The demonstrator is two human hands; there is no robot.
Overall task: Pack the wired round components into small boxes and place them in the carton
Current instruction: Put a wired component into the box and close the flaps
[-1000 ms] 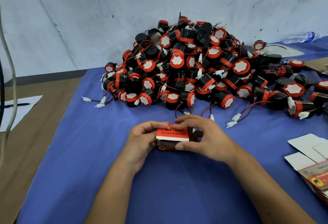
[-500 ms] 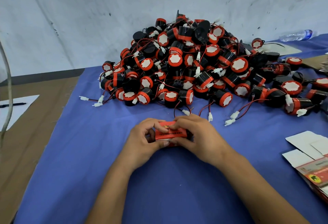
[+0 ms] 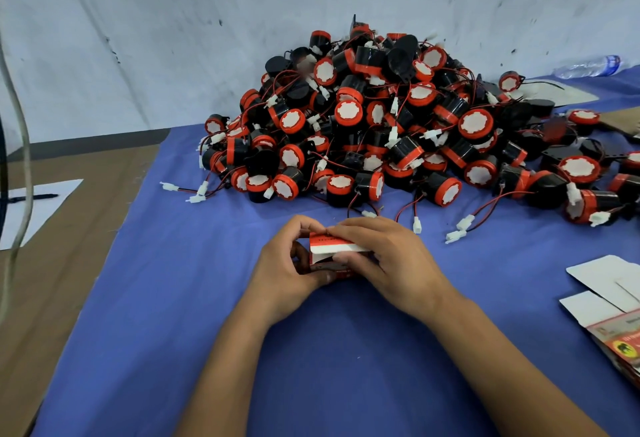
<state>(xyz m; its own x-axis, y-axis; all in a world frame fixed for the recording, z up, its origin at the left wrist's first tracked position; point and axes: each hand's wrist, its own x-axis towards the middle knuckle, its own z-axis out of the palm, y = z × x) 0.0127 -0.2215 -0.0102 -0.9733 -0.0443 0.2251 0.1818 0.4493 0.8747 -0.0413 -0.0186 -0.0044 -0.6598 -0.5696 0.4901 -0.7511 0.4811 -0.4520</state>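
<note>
Both hands meet at centre, clamped on one small red box [image 3: 330, 256] sitting on the blue worktop [image 3: 173, 298]. Left hand [image 3: 287, 270] cups the box's 9 o'clock side, thumb along the front, fingertips curled over the top edge. Right hand [image 3: 384, 260] wraps the 3 o'clock side, fingers over the raised lid flap [image 3: 334, 244], whose white underside shows. Flap is lifted, not tucked, so the box is not yet closed. Contents hidden by the fingers; cannot tell if a component is inside.

Step in hand, as I judge it: closing the box. Next move calls for pressing the flap down and tucking its tongue into the front slot while the left hand steadies the body, then carrying it to the carton, which is not in view.

At 12 o'clock, well apart from the hands, a big pile of wired round components [image 3: 398, 125], black with red rims, loose connectors trailing toward the hands. At 3 o'clock, flat unfolded box blanks [image 3: 602, 291]. At 1 o'clock far, a plastic bottle [image 3: 588, 67]. At 9 o'clock, paper with a pen [image 3: 31, 198].
</note>
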